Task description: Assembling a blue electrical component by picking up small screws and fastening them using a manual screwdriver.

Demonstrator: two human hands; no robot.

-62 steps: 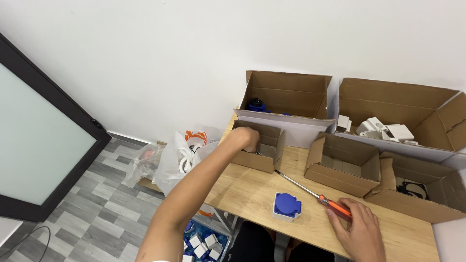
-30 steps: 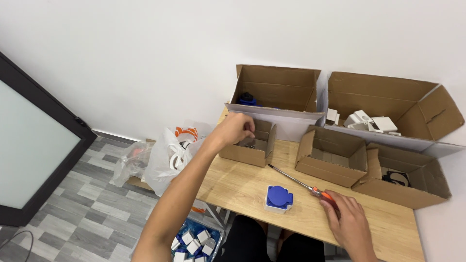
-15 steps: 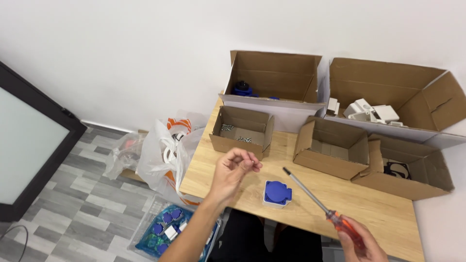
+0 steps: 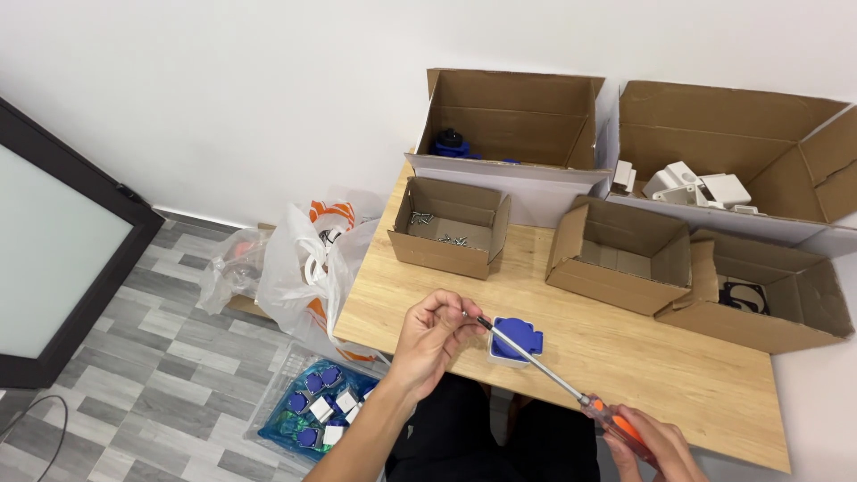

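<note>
While the left hand (image 4: pixel 433 337) is being pinched shut at the tip of the long orange-handled metal screwdriver (image 4: pixel 558 381), its handle is being gripped by the closed right hand (image 4: pixel 652 444). One blue-and-white plastic socket (image 4: pixel 515 340) is lying beneath the shaft on the wooden table (image 4: pixel 661 375); five cardboard boxes (image 4: pixel 453 225) are being counted behind.

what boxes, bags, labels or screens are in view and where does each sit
Two large open cardboard boxes: against the wall, brown, white outer flaps.
Small box of screws: table's back left, brown, open.
Two more small open boxes: table's right, brown.
Plastic bags: floor left of the table, white and orange, clear.
Dark-framed pale panel: far left, blank.
No labels that I can make out.
</note>
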